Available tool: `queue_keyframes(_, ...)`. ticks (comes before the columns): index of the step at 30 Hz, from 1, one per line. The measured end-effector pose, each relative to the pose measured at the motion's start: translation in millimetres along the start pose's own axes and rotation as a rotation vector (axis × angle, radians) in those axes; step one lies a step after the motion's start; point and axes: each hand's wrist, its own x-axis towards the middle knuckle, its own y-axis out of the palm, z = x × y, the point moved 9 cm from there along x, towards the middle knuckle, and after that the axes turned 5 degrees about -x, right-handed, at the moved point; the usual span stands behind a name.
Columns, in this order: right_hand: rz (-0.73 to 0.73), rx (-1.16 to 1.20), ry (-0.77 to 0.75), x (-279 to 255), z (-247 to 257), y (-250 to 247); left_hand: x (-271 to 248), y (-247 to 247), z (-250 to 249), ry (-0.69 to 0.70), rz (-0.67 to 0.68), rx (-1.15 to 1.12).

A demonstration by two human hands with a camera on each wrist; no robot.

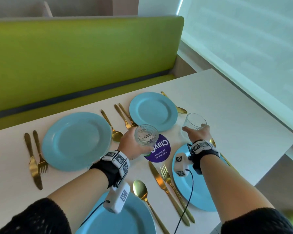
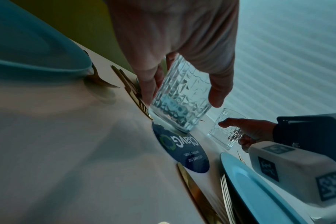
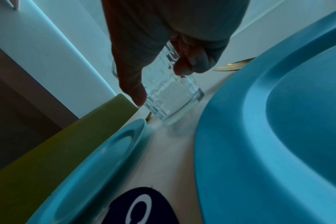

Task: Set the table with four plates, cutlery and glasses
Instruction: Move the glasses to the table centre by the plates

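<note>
Four blue plates lie on the white table (image 1: pixel 227 115): far left (image 1: pixel 76 141), far right (image 1: pixel 153 111), near right (image 1: pixel 198 191) and near left (image 1: pixel 125 220). Gold cutlery lies beside them, for example a knife and fork (image 1: pixel 35 159) and a spoon (image 1: pixel 142 191). My left hand (image 1: pixel 134 141) grips a cut-glass tumbler (image 1: pixel 146 137) (image 2: pixel 179 104), tilted, with its base at the far edge of a round purple sticker (image 1: pixel 161 151). My right hand (image 1: pixel 195 130) holds a second tumbler (image 1: pixel 194 123) (image 3: pixel 171 97), tilted, low over the table between the two right-hand plates.
A green bench (image 1: pixel 74 56) runs along the table's far side. A pale window blind (image 1: pixel 243 39) stands to the right, past the table's right edge. A gold spoon (image 1: pixel 176 105) lies just beyond the right tumbler, and a knife and fork (image 1: pixel 125 117) beyond the left one.
</note>
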Motion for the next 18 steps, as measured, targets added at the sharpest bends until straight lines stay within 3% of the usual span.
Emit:
queue_keyframes(12,-0.002,0.016,-0.066,8.0,-10.2,7.1,6.3,21.1,3.7,-0.014,0.047,0.041)
queue_keyframes(18,0.067,-0.038,-0.024,9.9,-14.9,5.7,4.1,27.7,5.4,-0.020,0.054,0.029)
